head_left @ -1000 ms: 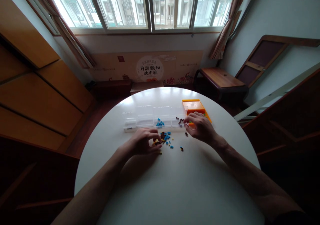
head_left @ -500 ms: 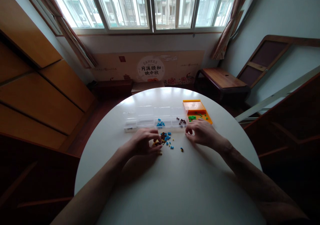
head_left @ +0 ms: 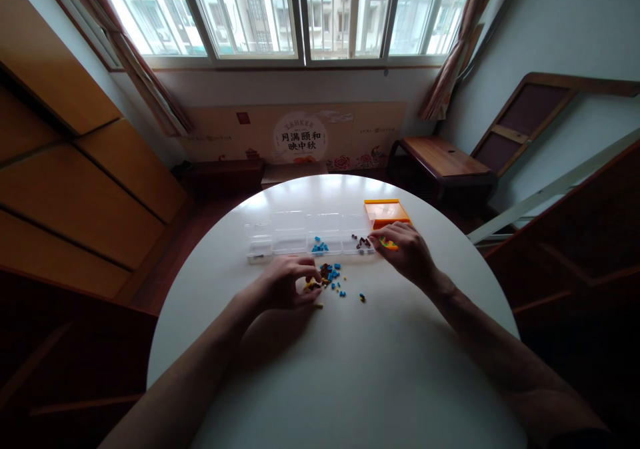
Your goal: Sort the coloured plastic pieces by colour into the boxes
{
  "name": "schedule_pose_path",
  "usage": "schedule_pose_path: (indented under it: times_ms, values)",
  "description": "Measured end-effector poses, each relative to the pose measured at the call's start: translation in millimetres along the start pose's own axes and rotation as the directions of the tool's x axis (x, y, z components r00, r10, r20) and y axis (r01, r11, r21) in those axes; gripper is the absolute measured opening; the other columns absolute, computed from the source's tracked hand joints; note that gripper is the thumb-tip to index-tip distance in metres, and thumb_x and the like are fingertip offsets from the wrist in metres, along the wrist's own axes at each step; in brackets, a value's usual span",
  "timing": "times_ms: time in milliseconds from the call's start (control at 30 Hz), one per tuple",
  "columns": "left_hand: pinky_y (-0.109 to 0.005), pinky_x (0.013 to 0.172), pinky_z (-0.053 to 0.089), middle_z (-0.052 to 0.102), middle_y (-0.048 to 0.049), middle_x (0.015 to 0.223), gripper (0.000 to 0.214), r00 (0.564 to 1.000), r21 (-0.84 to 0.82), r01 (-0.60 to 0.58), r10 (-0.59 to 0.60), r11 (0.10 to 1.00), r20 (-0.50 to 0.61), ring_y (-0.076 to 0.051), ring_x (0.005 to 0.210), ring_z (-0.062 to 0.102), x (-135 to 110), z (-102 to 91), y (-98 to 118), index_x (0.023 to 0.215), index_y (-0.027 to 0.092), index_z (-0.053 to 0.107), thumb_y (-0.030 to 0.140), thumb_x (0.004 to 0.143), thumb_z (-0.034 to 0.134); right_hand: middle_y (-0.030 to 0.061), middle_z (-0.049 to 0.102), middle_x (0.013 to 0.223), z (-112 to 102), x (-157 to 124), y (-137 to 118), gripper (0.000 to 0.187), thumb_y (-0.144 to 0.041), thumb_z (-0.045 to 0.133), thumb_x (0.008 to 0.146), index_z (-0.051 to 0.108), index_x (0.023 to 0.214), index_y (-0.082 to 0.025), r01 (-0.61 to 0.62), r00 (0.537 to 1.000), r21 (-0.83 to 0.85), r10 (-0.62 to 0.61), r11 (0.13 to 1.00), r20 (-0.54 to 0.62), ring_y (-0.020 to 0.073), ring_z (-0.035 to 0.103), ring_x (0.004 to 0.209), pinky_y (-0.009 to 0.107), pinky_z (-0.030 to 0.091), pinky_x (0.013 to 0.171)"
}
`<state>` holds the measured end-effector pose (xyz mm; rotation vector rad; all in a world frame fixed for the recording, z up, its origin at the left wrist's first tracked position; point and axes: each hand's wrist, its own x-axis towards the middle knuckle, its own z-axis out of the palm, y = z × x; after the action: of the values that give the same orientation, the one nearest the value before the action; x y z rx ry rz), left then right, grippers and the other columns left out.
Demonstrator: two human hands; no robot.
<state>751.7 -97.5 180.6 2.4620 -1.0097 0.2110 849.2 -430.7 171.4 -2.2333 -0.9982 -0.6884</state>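
A clear compartment box (head_left: 280,239) lies across the far part of the round white table (head_left: 350,369). One compartment holds blue beads (head_left: 319,245), another holds dark brown beads (head_left: 363,242). A loose pile of mixed small beads (head_left: 333,277) lies in front of the box. My left hand (head_left: 285,284) rests curled on the left side of the pile, fingers pinched on beads. My right hand (head_left: 406,252) hovers at the right end of the box, over the orange tray (head_left: 383,209), fingertips pinched together near the brown beads. What it holds is too small to make out.
A low wooden bench (head_left: 440,157) stands beyond the table at the right. Wooden cabinets (head_left: 75,189) line the left wall. Windows (head_left: 300,9) fill the far wall, with a printed board (head_left: 300,136) below them.
My right hand moved from the table just in front of the box back up over the orange tray and the box's right end. The left hand stayed on the pile.
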Motion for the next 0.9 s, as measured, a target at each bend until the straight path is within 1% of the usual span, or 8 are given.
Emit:
schedule_pose_path:
  times_ms: [67, 167, 300, 433, 533, 700, 900]
  values:
    - [-0.027, 0.075, 0.054, 0.076, -0.0041, 0.096, 0.013, 1.000, -0.009, 0.003, -0.003, 1.000, -0.001, -0.018, 0.079, 0.072, 0.1, -0.2, 0.5, 0.099, 0.024, 0.079, 0.030, 0.089, 0.073, 0.0073, 0.083, 0.103, 4.2, -0.9, 3.0, 0.018, -0.031, 0.064, 0.108, 0.080, 0.110, -0.022, -0.041, 0.997, -0.004, 0.041, 0.999, -0.064, 0.0263, 0.075, 0.093, 0.043, 0.053, 0.095]
    - [-0.027, 0.076, 0.054, 0.076, -0.0037, 0.097, 0.015, 1.000, -0.022, 0.010, -0.010, 1.000, -0.003, -0.018, 0.080, 0.072, 0.7, -0.6, 1.8, 0.100, 0.025, 0.078, 0.027, 0.087, 0.073, 0.0083, 0.083, 0.102, 10.6, -3.5, 4.1, 0.019, -0.029, 0.065, 0.107, 0.080, 0.115, -0.021, -0.055, 0.996, -0.015, 0.053, 0.998, -0.075, 0.0270, 0.074, 0.090, 0.044, 0.055, 0.093]
    - [-0.026, 0.075, 0.053, 0.076, -0.0031, 0.097, 0.016, 1.000, -0.026, 0.010, -0.010, 1.000, -0.003, -0.017, 0.079, 0.071, 0.4, -2.5, 2.5, 0.098, 0.024, 0.077, 0.022, 0.083, 0.072, 0.0064, 0.081, 0.092, 16.6, -6.6, -4.0, 0.015, -0.026, 0.065, 0.105, 0.079, 0.107, -0.021, -0.022, 0.999, -0.020, 0.021, 1.000, -0.044, 0.0254, 0.071, 0.083, 0.043, 0.055, 0.089]
    - [-0.026, 0.071, 0.049, 0.074, -0.0013, 0.093, 0.014, 1.000, -0.037, 0.016, -0.016, 0.999, 0.012, -0.015, 0.076, 0.067, -1.5, -6.1, 1.2, 0.094, 0.024, 0.075, 0.021, 0.080, 0.073, 0.0047, 0.081, 0.093, 22.2, -9.4, -13.9, 0.011, -0.021, 0.067, 0.102, 0.078, 0.105, -0.022, 0.039, 0.999, 0.033, -0.038, 0.999, -0.010, 0.0236, 0.070, 0.083, 0.042, 0.054, 0.091]
    - [-0.025, 0.068, 0.046, 0.073, -0.0003, 0.092, 0.011, 0.999, -0.047, 0.026, -0.024, 0.999, 0.030, -0.014, 0.074, 0.065, -2.8, -6.9, 0.4, 0.090, 0.023, 0.072, 0.022, 0.079, 0.074, 0.0036, 0.081, 0.095, 25.7, -11.1, -18.5, 0.013, -0.017, 0.068, 0.100, 0.076, 0.107, -0.024, 0.075, 0.997, 0.087, -0.077, 0.993, 0.021, 0.0233, 0.070, 0.087, 0.042, 0.054, 0.095]
    - [-0.025, 0.069, 0.047, 0.073, -0.0007, 0.091, 0.010, 0.999, -0.028, 0.020, -0.019, 0.999, 0.037, -0.014, 0.072, 0.065, -1.7, -2.6, 1.3, 0.091, 0.023, 0.073, 0.020, 0.081, 0.072, 0.0040, 0.081, 0.097, 28.1, -12.8, -21.9, 0.012, -0.019, 0.066, 0.102, 0.075, 0.107, -0.024, 0.096, 0.992, 0.134, -0.105, 0.986, 0.065, 0.0236, 0.071, 0.091, 0.044, 0.053, 0.100]
    - [-0.026, 0.068, 0.047, 0.075, -0.0012, 0.090, 0.003, 1.000, 0.007, -0.022, 0.021, 1.000, 0.018, -0.014, 0.073, 0.067, 1.7, 0.4, 4.8, 0.090, 0.024, 0.073, 0.024, 0.088, 0.071, 0.0045, 0.081, 0.098, 23.7, -11.7, -24.1, 0.013, -0.019, 0.066, 0.102, 0.076, 0.107, -0.025, 0.109, 0.986, 0.163, -0.127, 0.981, 0.107, 0.0230, 0.072, 0.091, 0.043, 0.054, 0.099]
